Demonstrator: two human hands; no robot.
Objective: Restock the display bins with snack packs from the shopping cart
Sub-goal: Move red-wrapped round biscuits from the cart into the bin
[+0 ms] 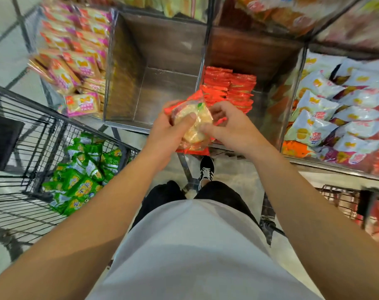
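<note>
Both hands hold a bundle of red snack packs (196, 124) with pale biscuits showing through clear film, just in front of the bins. My left hand (170, 131) grips the bundle from the left, thumb across its top. My right hand (229, 125) pinches its right edge. Behind the bundle, a metal bin (277, 68) holds stacked red packs (232, 89) low in its bottom. The bin (162, 46) to its left has a bare metal floor. The wire shopping cart (26, 135) at left holds green snack packs (84, 169).
Pink and yellow packs (76, 59) fill the far left bin. White and yellow packs (344, 109) fill the right bin. A second wire basket (348, 202) sits low at the right. My shoe (206, 167) stands below the bin front edge.
</note>
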